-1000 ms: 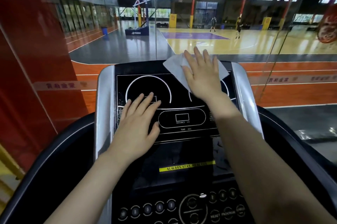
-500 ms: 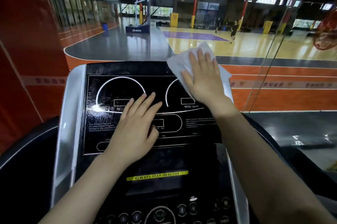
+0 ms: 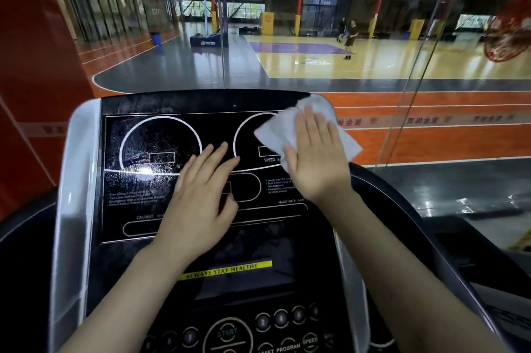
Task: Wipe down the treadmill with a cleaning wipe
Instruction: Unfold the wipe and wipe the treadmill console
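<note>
Head view, treadmill console [image 3: 184, 111]. Right hand [image 3: 317, 160] lies flat, fingers straight and together, pressing a white cleaning wipe [image 3: 275, 134] against the upper right corner of the black display panel. The wipe covers part of the right-hand dial outline and overhangs the silver side trim [image 3: 326, 102]; one corner sticks out past the console edge on the right. Left hand [image 3: 201, 200] rests palm down on the middle of the panel, fingers extended and slightly spread, holding nothing. Streaks and a bright glare spot show on the left dial area (surface looks wet or smeared). Below the hands: a yellow strip [image 3: 227, 269] reading "ALWAYS STAY HEALTHY", then round buttons [image 3: 280, 318] including START. Beyond the glass, a basketball court [image 3: 373, 59].
</note>
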A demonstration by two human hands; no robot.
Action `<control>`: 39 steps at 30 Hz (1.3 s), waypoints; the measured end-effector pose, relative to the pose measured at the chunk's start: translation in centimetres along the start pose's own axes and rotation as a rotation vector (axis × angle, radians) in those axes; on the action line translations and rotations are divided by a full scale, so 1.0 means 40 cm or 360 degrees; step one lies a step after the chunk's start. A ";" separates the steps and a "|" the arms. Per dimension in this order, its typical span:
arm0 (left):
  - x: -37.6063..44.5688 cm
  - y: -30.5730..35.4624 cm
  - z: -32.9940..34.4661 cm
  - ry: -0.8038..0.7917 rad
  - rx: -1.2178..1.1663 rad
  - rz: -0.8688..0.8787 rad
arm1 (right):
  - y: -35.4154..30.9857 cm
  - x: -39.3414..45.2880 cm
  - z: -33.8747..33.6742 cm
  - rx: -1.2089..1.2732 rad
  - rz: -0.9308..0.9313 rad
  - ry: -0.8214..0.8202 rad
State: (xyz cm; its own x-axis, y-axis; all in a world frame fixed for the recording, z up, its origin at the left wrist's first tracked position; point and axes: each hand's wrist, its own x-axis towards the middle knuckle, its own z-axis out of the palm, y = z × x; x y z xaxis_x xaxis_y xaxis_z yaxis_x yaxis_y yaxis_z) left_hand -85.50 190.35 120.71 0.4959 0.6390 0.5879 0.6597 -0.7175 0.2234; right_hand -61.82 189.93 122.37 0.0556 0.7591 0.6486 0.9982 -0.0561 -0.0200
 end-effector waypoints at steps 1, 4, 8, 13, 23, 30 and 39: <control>0.001 0.007 0.001 0.0011 -0.0009 -0.0004 | 0.013 0.072 -0.009 0.0004 0.0076 -0.0043; -0.004 0.030 0.012 0.0016 -0.0024 -0.0019 | 0.045 0.217 -0.026 0.0075 0.0174 -0.0112; -0.021 0.049 0.029 0.0007 -0.0029 -0.0025 | 0.076 0.155 -0.030 0.0155 0.0081 -0.0033; -0.060 0.070 0.044 0.0007 -0.0061 -0.0083 | 0.095 -0.135 -0.001 0.0022 -0.0111 -0.0140; -0.226 0.060 0.027 -0.0040 -0.0142 -0.0288 | 0.049 -0.601 0.004 -0.0032 -0.0115 -0.0288; -0.322 -0.017 -0.076 0.0193 -0.0145 -0.0413 | -0.013 -0.462 -0.006 0.0097 -0.0087 -0.0283; -0.492 -0.160 -0.169 0.0462 -0.0507 -0.0827 | -0.219 -0.365 0.020 0.0266 -0.0600 -0.0359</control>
State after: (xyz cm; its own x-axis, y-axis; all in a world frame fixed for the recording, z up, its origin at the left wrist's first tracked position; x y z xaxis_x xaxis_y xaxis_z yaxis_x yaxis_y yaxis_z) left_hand -103.29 180.49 112.99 -0.0423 0.8548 0.5172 0.5507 -0.4120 0.7259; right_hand -71.36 179.84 112.45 -0.3270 0.8295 0.4528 0.9383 0.3421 0.0509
